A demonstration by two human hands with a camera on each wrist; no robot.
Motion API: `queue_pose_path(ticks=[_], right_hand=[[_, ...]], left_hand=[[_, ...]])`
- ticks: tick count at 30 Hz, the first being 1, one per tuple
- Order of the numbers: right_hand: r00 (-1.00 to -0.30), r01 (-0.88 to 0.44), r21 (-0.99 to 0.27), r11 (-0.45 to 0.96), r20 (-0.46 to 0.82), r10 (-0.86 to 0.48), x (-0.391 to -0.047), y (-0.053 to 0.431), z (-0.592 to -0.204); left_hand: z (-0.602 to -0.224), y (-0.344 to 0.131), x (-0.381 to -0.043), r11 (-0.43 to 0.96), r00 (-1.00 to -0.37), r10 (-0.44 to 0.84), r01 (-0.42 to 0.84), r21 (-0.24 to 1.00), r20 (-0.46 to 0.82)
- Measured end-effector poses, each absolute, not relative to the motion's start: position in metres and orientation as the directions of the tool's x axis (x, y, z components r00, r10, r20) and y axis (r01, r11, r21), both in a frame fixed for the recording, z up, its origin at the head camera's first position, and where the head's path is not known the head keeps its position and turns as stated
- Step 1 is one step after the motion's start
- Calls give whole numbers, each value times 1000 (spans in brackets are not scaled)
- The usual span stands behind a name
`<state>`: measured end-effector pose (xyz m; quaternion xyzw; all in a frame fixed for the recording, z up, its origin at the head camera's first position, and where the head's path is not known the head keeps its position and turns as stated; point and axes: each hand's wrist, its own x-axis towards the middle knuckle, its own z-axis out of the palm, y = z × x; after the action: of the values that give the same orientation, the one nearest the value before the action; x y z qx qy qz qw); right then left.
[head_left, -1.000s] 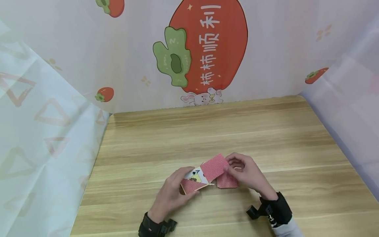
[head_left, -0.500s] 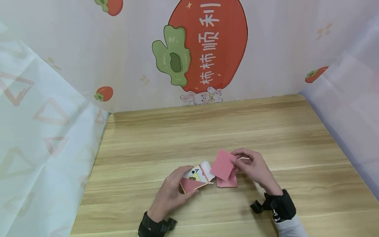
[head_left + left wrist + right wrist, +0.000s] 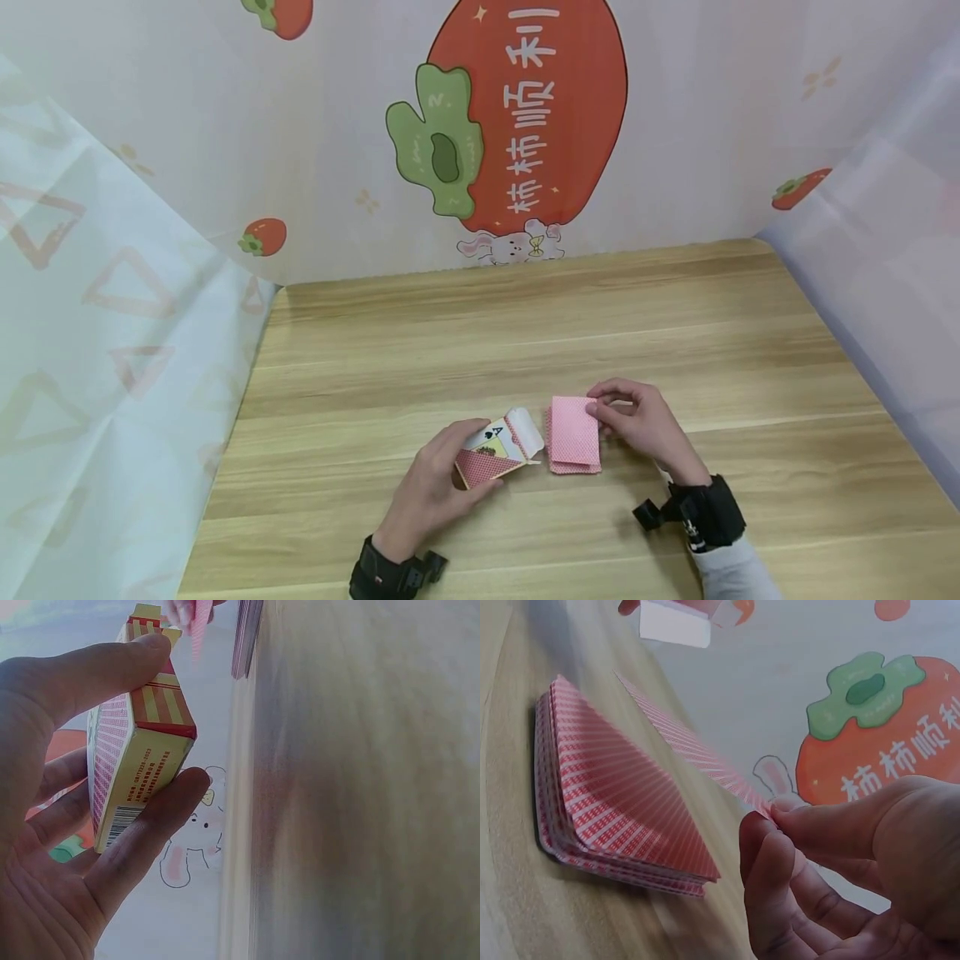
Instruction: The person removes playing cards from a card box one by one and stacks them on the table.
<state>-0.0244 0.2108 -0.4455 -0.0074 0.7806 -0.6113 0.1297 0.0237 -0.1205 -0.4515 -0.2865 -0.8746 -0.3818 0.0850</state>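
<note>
Grasping box point(image 3: 154, 757) with left fingers point(image 3: 150, 840) and card point(image 3: 574, 429) with right fingers point(image 3: 769, 862), might misalign the stack point(image 3: 630, 795) by releasing aslant.

Card point(image 3: 691, 747) in grip point(image 3: 866, 836) near deck point(image 3: 622, 795)

In the head view, the pinched playing card point(image 3: 573, 427) hides most of the card stack point(image 3: 575, 469). The top edge crops the large persimmon print point(image 3: 581, 108).

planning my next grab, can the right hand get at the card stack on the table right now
Probably yes: the right hand is close beside the card stack. Only the pinched card, held over it, seems in the way and may need setting down first.
</note>
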Motion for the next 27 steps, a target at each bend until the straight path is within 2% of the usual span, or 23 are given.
queue_pose_path(ticks=[6, 22, 27], right_hand=[[-954, 163, -941, 295, -227, -196, -27, 211, -455], [-978, 64, -859, 507, -155, -140, -25, 203, -462], [-979, 53, -846, 531, -148, -139, -26, 203, -464]], left_hand=[[-452, -121, 24, 539, -818, 438, 570, 620, 372], [-452, -120, 25, 534, -819, 444, 567, 627, 363], [-453, -119, 25, 537, -823, 443, 562, 629, 356]])
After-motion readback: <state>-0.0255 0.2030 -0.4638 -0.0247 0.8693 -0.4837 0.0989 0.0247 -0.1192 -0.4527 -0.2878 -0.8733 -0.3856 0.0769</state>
